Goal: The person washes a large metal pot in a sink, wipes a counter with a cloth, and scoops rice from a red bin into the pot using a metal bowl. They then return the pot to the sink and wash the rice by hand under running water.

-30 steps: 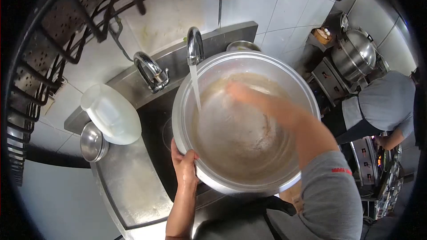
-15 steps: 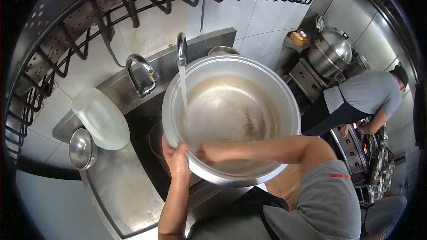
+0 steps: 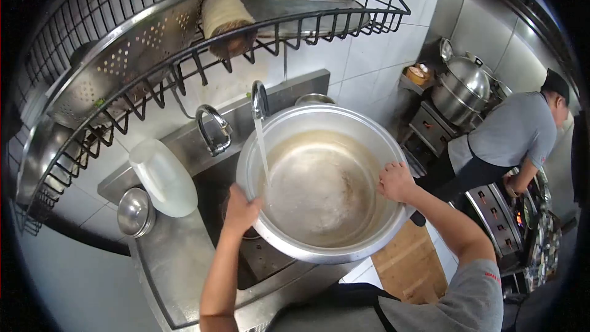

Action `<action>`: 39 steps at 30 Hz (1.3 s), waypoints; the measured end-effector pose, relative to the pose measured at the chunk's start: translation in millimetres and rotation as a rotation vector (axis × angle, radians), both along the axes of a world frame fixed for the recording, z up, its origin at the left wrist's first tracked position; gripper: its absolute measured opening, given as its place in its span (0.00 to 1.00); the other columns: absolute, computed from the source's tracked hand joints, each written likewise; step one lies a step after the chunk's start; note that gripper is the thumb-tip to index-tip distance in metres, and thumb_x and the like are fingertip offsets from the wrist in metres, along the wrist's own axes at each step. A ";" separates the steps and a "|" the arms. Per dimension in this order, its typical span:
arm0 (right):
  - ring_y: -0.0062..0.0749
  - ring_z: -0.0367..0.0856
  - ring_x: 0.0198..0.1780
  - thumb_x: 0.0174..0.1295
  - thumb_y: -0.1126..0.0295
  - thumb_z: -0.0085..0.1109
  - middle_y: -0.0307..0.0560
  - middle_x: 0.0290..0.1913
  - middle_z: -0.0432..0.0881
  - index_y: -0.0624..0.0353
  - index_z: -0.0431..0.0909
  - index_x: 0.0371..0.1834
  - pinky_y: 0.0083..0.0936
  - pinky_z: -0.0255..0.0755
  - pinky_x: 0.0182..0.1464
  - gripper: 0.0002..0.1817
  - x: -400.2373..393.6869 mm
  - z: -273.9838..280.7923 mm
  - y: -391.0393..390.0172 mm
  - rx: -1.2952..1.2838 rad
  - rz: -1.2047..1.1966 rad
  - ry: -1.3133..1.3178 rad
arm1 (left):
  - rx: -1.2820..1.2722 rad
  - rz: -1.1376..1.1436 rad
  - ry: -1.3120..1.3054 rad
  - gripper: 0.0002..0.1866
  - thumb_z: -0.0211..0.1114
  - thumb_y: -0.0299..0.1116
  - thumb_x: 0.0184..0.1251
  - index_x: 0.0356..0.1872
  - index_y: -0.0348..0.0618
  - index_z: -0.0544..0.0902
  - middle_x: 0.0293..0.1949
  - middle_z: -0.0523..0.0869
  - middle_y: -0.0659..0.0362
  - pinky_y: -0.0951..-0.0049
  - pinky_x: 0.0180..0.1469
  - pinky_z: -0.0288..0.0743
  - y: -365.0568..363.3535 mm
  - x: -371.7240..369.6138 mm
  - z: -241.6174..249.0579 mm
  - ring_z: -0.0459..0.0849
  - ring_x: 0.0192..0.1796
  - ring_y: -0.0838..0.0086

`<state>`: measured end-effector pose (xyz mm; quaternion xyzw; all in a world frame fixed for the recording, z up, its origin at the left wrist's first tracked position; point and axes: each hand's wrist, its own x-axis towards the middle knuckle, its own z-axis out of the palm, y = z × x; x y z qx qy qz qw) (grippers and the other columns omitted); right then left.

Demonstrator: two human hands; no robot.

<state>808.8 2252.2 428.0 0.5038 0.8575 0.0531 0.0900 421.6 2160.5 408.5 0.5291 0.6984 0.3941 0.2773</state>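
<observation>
A wide silvery metal pot [image 3: 319,251] is tilted over the sink, its inside facing me. Water runs from a curved faucet [image 3: 259,101] down onto its left inner wall. My left hand [image 3: 241,209] grips the left rim, with the thumb at the inner side. My right hand [image 3: 396,181] is closed at the right rim, its curled fingers reaching over to the inside. Shallow water and a brownish patch show on the pot's bottom.
A second faucet [image 3: 214,129] and a translucent plastic jug [image 3: 165,178] stand to the left, beside stacked metal bowls [image 3: 136,212]. Overhead, a black wire rack [image 3: 178,74] holds colanders and a bundled brush [image 3: 226,18]. At right, a co-worker [image 3: 513,129] bends over the stove [image 3: 495,215].
My right hand has moved from inside the pot, near my left hand, over to the right rim. The view has tilted up, showing more of the rack. Water still runs.
</observation>
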 end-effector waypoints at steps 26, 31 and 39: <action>0.44 0.63 0.48 0.43 0.74 0.57 0.46 0.42 0.67 0.57 0.78 0.29 0.39 0.59 0.51 0.08 32.8 0.8 65.3 0.063 -0.024 0.563 | -0.830 -1.057 1.668 0.26 0.48 0.40 0.59 0.59 0.41 0.67 0.61 0.67 0.49 0.64 0.66 0.53 82.5 29.8 -46.4 0.64 0.64 0.65; 0.44 0.62 0.48 0.41 0.74 0.60 0.46 0.41 0.68 0.58 0.77 0.29 0.41 0.58 0.51 0.09 30.6 7.0 65.1 0.039 -0.003 0.592 | -1.044 -0.899 0.764 0.18 0.52 0.42 0.57 0.43 0.42 0.81 0.46 0.80 0.49 0.64 0.52 0.68 182.0 34.3 15.0 0.77 0.51 0.63; 0.42 0.64 0.44 0.35 0.78 0.63 0.43 0.37 0.67 0.56 0.74 0.24 0.37 0.60 0.47 0.11 28.7 5.0 65.8 0.143 0.008 0.657 | -0.493 -1.025 1.156 0.20 0.55 0.45 0.54 0.43 0.44 0.81 0.47 0.81 0.50 0.59 0.51 0.72 313.4 209.1 -40.5 0.79 0.50 0.58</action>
